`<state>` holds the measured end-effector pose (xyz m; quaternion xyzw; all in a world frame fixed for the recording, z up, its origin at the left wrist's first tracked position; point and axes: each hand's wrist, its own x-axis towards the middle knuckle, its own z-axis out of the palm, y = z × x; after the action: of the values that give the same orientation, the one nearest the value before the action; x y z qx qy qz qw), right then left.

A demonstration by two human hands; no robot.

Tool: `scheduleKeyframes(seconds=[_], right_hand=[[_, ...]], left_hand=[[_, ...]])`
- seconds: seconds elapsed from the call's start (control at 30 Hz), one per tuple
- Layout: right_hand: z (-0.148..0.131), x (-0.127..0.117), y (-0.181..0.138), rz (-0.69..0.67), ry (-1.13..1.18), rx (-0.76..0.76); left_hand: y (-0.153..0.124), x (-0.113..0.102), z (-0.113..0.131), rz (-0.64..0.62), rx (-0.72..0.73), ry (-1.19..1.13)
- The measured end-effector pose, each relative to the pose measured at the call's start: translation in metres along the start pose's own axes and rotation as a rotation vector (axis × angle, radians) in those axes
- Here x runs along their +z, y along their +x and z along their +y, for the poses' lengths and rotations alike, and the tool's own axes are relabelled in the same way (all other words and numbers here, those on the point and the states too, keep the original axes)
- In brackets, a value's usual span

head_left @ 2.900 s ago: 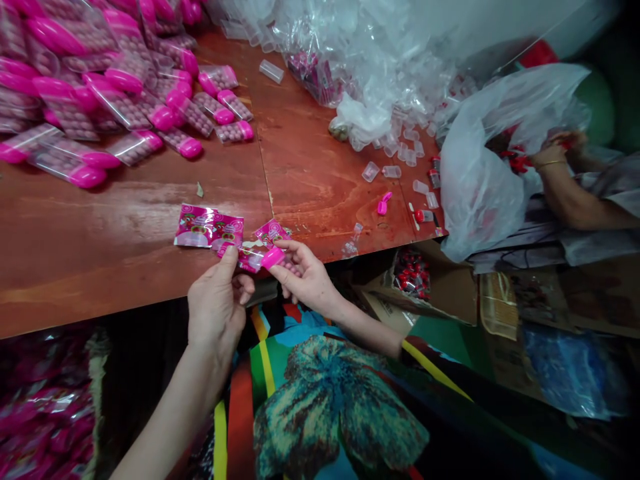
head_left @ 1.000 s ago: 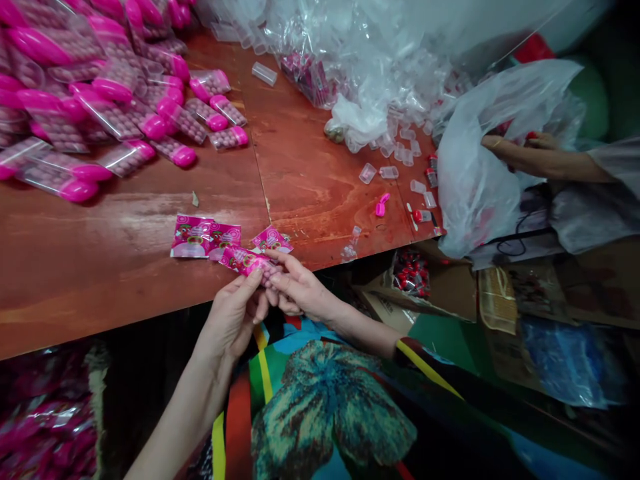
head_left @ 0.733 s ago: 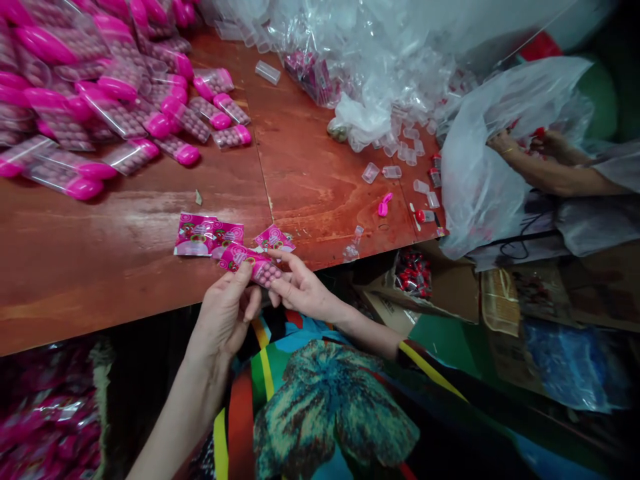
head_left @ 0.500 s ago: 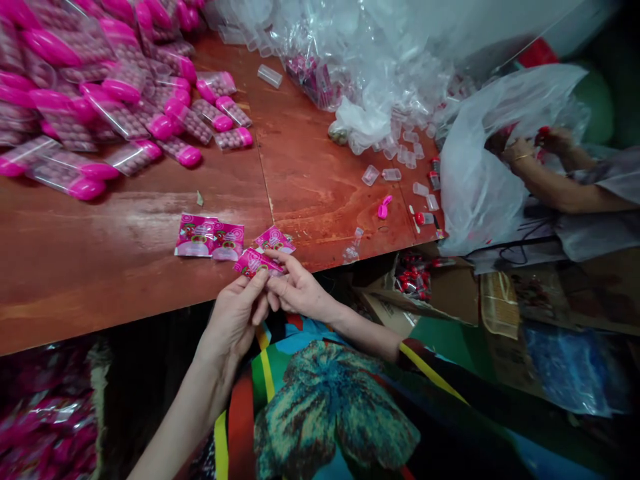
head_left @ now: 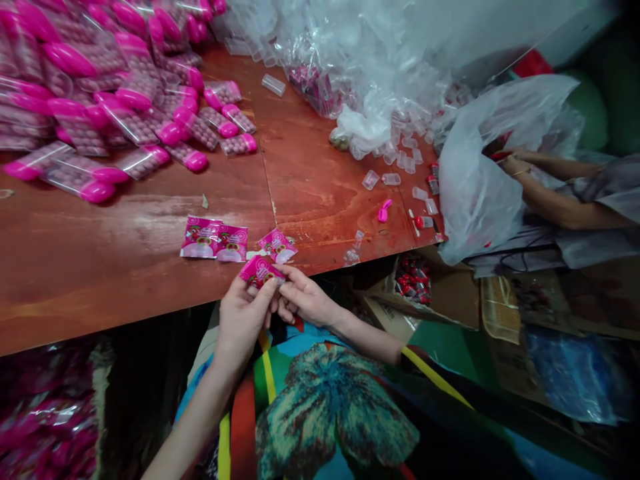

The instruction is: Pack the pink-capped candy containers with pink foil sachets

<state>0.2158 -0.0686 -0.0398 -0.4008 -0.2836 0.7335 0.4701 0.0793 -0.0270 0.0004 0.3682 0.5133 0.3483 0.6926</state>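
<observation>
A pink printed sachet (head_left: 259,271) is held between both my hands, just off the table's front edge. My left hand (head_left: 249,305) pinches its left and lower side with the thumb on top. The thumb and fingers of my right hand (head_left: 303,297) close on its right corner; some fingertips are hidden beneath. Just beyond, another pink sachet (head_left: 278,246) lies on the table, touching nothing I hold. Two more sachets, a left one (head_left: 200,237) and an overlapping right one (head_left: 233,243), lie flat to the left.
Pink-capped clear containers of small balls (head_left: 140,120) are heaped at the back left of the brown table (head_left: 320,200). Clear plastic bags and small cups (head_left: 370,180) lie toward the right. A co-worker's hands (head_left: 515,167) reach into a white bag (head_left: 467,193). Below is a cardboard box (head_left: 455,293).
The held sachet has turned more upright and more of its face shows. My left hand has shifted slightly right along it. The co-worker's hands have drawn together in the bag.
</observation>
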Motion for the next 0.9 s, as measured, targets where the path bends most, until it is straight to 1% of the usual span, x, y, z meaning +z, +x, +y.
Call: scheduleKeyframes(seconds=[0.07, 0.13, 0.33, 0.5, 0.57, 0.63, 0.7, 0.73, 0.77, 0.8, 0.83, 0.87, 0.9], right_hand=[[0.001, 0.002, -0.001, 0.002, 0.052, 0.014], [0.000, 0.003, -0.002, -0.007, 0.072, 0.027], [0.000, 0.003, -0.003, 0.012, -0.036, -0.011], [0.009, 0.004, -0.001, 0.016, 0.018, -0.074], [0.012, 0.005, -0.001, 0.027, 0.006, -0.077], [0.012, 0.008, 0.000, 0.025, -0.060, -0.054], [0.006, 0.012, -0.001, -0.008, -0.211, -0.012], [0.001, 0.013, -0.001, -0.032, -0.327, -0.004], [-0.005, 0.014, -0.001, -0.045, -0.462, -0.016], [-0.012, 0.014, -0.001, -0.039, -0.601, -0.050], [-0.020, 0.013, 0.000, -0.001, -0.735, -0.107], [-0.028, 0.010, 0.002, 0.068, -0.857, -0.179], [-0.036, 0.007, 0.005, 0.159, -0.968, -0.251]], left_hand=[[-0.002, 0.003, 0.001, 0.088, 0.072, 0.006], [-0.003, 0.003, 0.002, 0.137, 0.120, 0.019], [-0.008, 0.004, 0.002, 0.124, 0.163, 0.082], [-0.010, 0.010, 0.001, 0.142, 0.171, 0.092], [-0.008, 0.011, 0.000, 0.140, 0.168, 0.086], [-0.007, 0.008, -0.001, 0.141, 0.150, 0.077], [-0.012, -0.002, -0.002, 0.166, 0.120, 0.066], [-0.016, -0.011, -0.002, 0.205, 0.114, 0.067], [-0.022, -0.023, -0.001, 0.252, 0.115, 0.070], [-0.030, -0.036, 0.000, 0.346, 0.141, 0.083], [-0.038, -0.051, 0.003, 0.418, 0.183, 0.110], [-0.047, -0.067, 0.006, 0.371, 0.186, 0.114], [-0.055, -0.082, 0.011, 0.195, 0.123, 0.134]])
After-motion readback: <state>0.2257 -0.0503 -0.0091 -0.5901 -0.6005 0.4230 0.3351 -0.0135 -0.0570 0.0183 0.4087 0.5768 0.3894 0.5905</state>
